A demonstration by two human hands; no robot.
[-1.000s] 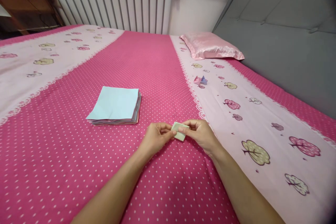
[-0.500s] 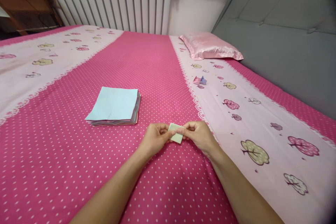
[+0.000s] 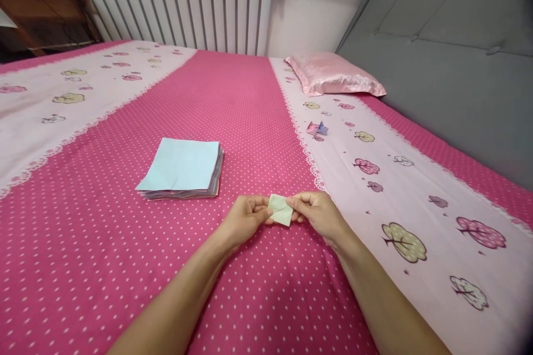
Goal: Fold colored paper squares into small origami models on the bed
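A small folded piece of pale green paper (image 3: 280, 209) is pinched between both hands just above the pink dotted bedspread (image 3: 233, 111). My left hand (image 3: 245, 218) grips its left edge with closed fingers. My right hand (image 3: 317, 213) pinches its right edge, fingers curled. To the left of the hands lies a stack of coloured paper squares (image 3: 182, 168) with a light blue sheet on top.
Two small folded paper figures (image 3: 317, 128), pink and purple, lie on the pale band of the sheet. A shiny pink pillow (image 3: 333, 74) rests by the grey headboard (image 3: 449, 61). A white radiator (image 3: 183, 5) stands behind the bed.
The green paper has turned a little between the fingers and both hands shifted slightly. The right thumb has slid back from the paper's middle to its edge.
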